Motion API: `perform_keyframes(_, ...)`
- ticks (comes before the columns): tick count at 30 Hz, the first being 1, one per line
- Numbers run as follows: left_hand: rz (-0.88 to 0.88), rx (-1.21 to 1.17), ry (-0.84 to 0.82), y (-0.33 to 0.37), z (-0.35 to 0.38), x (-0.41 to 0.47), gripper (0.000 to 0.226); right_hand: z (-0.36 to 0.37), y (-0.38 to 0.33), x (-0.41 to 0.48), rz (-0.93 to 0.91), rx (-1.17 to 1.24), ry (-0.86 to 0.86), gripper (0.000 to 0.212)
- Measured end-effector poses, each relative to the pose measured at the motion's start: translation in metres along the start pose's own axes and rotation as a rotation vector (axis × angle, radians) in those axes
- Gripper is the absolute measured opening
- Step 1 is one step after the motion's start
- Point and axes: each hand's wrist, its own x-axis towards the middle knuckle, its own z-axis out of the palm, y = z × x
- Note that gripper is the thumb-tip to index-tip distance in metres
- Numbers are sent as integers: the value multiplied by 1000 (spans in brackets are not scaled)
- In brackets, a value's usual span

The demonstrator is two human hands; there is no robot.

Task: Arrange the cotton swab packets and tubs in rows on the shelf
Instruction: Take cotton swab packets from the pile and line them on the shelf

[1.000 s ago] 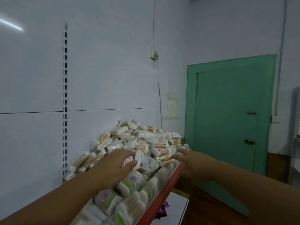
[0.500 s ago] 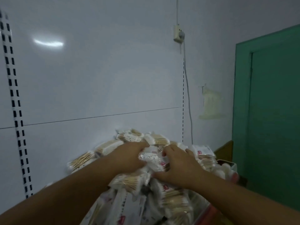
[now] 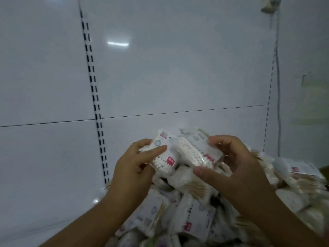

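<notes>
Plastic-wrapped swab packet (image 3: 162,155) is pinched between thumb and fingers of left hand (image 3: 131,169); second packet (image 3: 195,152) is held likewise in right hand (image 3: 237,168). Both grips are curled round packets, just above loose heap (image 3: 187,220). Step judged: picking stock. Next, packets to be squared and laid side by side.

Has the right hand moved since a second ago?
Yes. The right hand moved from the front edge of the pile to its middle, where it now grips a packet.
</notes>
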Motion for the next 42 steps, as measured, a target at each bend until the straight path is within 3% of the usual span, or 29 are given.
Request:
perform_keyframes(5, -236, -198, 142, -6, -87, -65, 70, 107, -44, -38, 6, 119, -125, 70)
perform_keyframes(9, -483, -531, 340, -18, -181, -142, 65, 209, -93, -93, 45, 177, -330, 70)
perform_keyframes(12, -624, -681, 541, -32, -261, -207, 49, 296, -137, -148, 90, 324, -471, 70)
perform_keyframes(14, -674, -692, 666, -40, -318, -252, 47, 354, -170, -187, 154, 446, -568, 55)
perform_keyframes(16, -692, -665, 743, -43, -372, -295, 65, 405, -205, -223, 190, 524, -674, 34)
perform_keyframes(18, -690, -644, 830, -39, -425, -333, 68, 447, -237, -254, 218, 565, -811, 18)
perform_keyframes(21, -715, -619, 917, -26, -492, -373, 51, 501, -275, -294, 318, 638, -1016, 42)
perform_keyframes(23, -744, -543, 923, -22, -528, -392, 53, 531, -301, -318, 338, 640, -1119, 48)
perform_keyframes(28, -834, -581, 905, -28, -605, -436, 69, 609, -353, -367, 368, 696, -1139, 20)
perform_keyframes(34, -819, -452, 995, -60, -708, -484, 65, 711, -409, -415, 436, 812, -1171, 31)
perform_keyframes(42, -833, -268, 1249, -121, -888, -520, 50, 881, -494, -437, 577, 1001, -1233, 45)
